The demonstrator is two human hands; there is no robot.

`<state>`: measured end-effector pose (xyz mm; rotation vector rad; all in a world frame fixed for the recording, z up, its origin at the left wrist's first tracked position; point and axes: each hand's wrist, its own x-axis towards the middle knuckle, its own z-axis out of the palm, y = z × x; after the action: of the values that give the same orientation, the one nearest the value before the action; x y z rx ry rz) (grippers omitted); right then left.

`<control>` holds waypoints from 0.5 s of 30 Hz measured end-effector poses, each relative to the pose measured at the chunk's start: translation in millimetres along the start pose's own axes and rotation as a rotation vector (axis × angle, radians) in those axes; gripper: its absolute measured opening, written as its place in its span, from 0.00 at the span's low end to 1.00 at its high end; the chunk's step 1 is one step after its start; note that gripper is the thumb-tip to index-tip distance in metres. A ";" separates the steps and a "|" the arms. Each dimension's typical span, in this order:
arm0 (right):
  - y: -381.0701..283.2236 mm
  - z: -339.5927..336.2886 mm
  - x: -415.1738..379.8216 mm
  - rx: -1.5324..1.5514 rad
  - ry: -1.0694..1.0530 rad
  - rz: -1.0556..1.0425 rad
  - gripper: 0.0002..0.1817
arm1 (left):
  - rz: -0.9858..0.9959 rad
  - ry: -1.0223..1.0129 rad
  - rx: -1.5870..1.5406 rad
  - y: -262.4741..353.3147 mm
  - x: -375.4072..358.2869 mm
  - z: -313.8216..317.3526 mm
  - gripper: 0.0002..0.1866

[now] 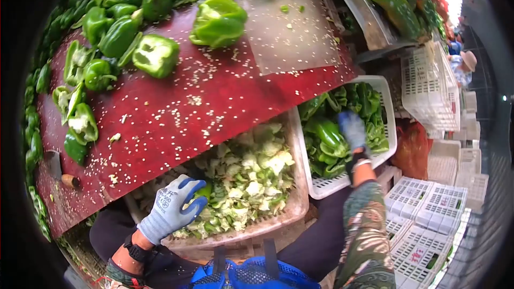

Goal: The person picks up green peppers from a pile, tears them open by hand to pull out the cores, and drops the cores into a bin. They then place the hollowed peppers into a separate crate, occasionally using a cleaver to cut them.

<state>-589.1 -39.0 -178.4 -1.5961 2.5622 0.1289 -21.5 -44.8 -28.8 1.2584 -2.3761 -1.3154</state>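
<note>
While the left hand (170,207) curls its gloved fingers around a green pepper piece (202,190) over the near crate of scraps (297,182), the right hand (352,130) reaches well off to the right into the white basket (386,108), fingers down among cut peppers (326,138), grip unclear.
</note>
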 end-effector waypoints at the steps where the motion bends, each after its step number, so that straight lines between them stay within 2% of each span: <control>1: -17.3 9.8 -17.4 -0.181 -0.094 -0.011 0.34 | 0.003 -0.017 0.021 -1.0 3.8 3.4 0.17; 2: -64.1 4.5 -49.8 -0.243 -0.055 0.009 0.35 | 0.004 -0.037 0.041 -2.3 6.4 7.7 0.17; 4: -101.3 2.3 -87.6 -0.259 -0.130 -0.053 0.38 | 0.009 -0.058 0.076 -5.3 8.3 17.8 0.17; 7: -94.1 7.6 -114.6 0.078 -0.209 -0.031 0.38 | -0.020 -0.085 0.048 1.9 16.2 20.3 0.17; 10: -92.8 12.5 -131.8 0.146 -0.241 -0.093 0.36 | 0.012 -0.076 0.099 -5.5 15.9 32.3 0.18; 13: -88.0 26.6 -140.0 0.235 -0.067 -0.092 0.29 | 0.017 -0.073 0.126 -11.1 14.9 34.0 0.19; 15: -90.4 25.2 -133.7 0.536 0.032 -0.011 0.25 | 0.085 -0.062 0.235 -15.0 14.1 33.0 0.20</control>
<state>-448.1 43.3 -184.6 -1.4030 2.3272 -0.5398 -37.6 -38.3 -63.6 1.1721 -2.6596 -1.0921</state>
